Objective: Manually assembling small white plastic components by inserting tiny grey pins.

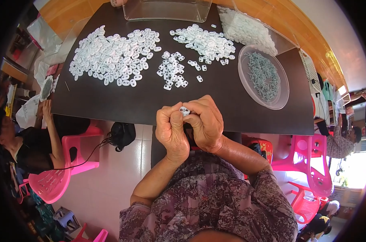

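Note:
Just beyond the table's near edge, a small white plastic piece with dark holes [184, 111] is pinched between both hands. My left hand [171, 131] is closed, its thumb and fingertips at the piece's left side. My right hand [205, 123] is closed too, with thumb and forefinger at its right side. Fingers cover much of the piece. Ahead of my hands is a small heap of similar white pieces [171, 70]. A larger pile of white oval pieces [114, 54] spreads to the left. Another pile of small white pieces [205, 42] lies farther right.
A round clear tub [283, 90] on the right holds many thin grey-green screw-like parts [263, 76]. Behind it rests a clear bag of white pieces [247, 30]. A clear plastic bin [165, 19] stands at the far edge. Another person [34, 149] sits at left, near a pink chair [52, 185].

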### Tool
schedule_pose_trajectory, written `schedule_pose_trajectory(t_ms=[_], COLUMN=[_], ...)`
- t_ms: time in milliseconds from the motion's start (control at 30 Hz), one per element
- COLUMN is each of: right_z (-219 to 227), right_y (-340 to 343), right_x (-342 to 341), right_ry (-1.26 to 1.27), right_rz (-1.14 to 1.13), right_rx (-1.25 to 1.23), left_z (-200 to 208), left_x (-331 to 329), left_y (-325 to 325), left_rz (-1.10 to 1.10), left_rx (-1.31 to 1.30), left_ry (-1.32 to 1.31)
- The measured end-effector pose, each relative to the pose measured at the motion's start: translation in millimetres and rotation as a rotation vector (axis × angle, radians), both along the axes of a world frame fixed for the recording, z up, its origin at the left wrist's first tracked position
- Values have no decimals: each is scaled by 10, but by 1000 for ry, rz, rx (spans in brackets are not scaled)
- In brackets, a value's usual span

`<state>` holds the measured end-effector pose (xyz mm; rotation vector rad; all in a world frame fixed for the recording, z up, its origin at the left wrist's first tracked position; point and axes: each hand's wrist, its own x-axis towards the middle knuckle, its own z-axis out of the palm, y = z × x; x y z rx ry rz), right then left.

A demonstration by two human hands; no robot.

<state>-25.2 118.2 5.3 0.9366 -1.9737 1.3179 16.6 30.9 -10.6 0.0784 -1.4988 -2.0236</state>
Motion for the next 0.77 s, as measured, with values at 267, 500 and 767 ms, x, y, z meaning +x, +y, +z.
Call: schedule_pose_trajectory(t_ms=[267, 500, 767], right_z=[-17, 60, 676], right_y=[18, 115, 828], right_x=[-11, -62, -623], right_ry=[48, 35, -334], right_rz=[32, 8, -323], right_rx=[8, 4, -69], left_z=[-22, 58, 315], left_x=[-34, -68, -680], left_y=[22, 8, -74], left_rz=[45, 20, 39], left_rx=[-53, -172, -1281], left_ry=[73, -11, 123])
